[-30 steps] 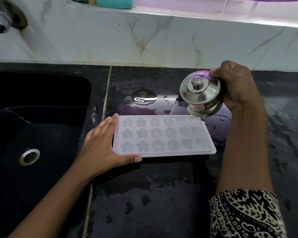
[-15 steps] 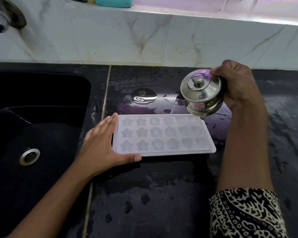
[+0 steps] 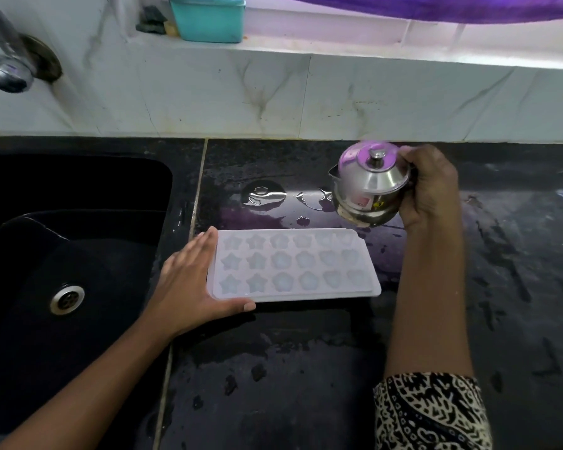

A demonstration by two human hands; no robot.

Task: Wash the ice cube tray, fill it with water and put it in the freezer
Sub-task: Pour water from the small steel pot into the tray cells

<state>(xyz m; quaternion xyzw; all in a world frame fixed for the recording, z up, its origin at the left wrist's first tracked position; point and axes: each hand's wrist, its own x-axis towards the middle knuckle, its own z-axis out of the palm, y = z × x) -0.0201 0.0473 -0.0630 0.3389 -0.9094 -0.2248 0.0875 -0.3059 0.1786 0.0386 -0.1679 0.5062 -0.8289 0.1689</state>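
Head view – one tray [image 3: 294, 264] is lying flat on the wet counter [image 3: 306, 368], just right of the sink [image 3: 78, 190]. Its long axis runs left-right, parallel to the counter's front edge.

The left hand [image 3: 189, 284] is laid against the tray's left short edge: fingers straight, thumb along the front edge, bracing and not gripping. The right hand [image 3: 431, 190] is wrapped round one lidded steel pot [image 3: 369, 186], held clear of the counter just behind the tray's far right corner, spout to the left. No stream is seen.

Key relation – the tray lies in front of the spout and to its left. To pour, the pot would have to be brought toward the person and swept left along the long axis. The right hand is nearer that end; the left is at the sink end.

Count: 18 cavities in 3 rows of 6, with stars in the left two columns. Fill level cannot be told.
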